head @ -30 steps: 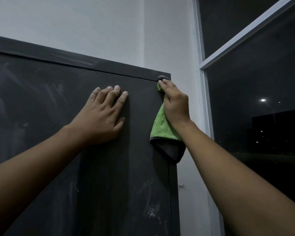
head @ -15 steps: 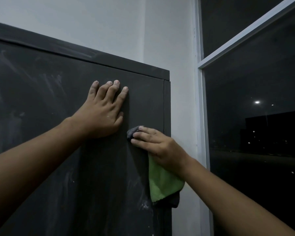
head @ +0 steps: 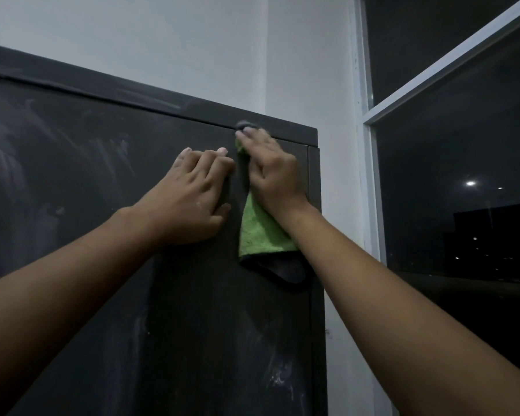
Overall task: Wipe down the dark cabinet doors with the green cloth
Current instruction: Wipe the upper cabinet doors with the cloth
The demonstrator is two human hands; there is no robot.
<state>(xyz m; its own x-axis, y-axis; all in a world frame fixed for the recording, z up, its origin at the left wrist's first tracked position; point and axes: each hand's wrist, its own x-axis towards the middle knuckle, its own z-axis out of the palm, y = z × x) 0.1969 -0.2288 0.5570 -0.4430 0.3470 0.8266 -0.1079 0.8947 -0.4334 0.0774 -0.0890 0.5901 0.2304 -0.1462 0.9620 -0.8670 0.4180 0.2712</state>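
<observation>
Half the green cloth [head: 260, 232] is hidden beneath the right hand [head: 272, 172].

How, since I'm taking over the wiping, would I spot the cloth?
Find the dark cabinet door left of the window. Near its top, the right hand presses the cloth against it. It's the only bright green thing there.

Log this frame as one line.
phase: wipe | left hand: fingertips on cabinet door | right hand: presses green cloth near door's top edge | smears: lower door

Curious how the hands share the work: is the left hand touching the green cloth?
Apart. The head view shows a strip of dark door between the left hand and the green cloth under the right hand.
</observation>
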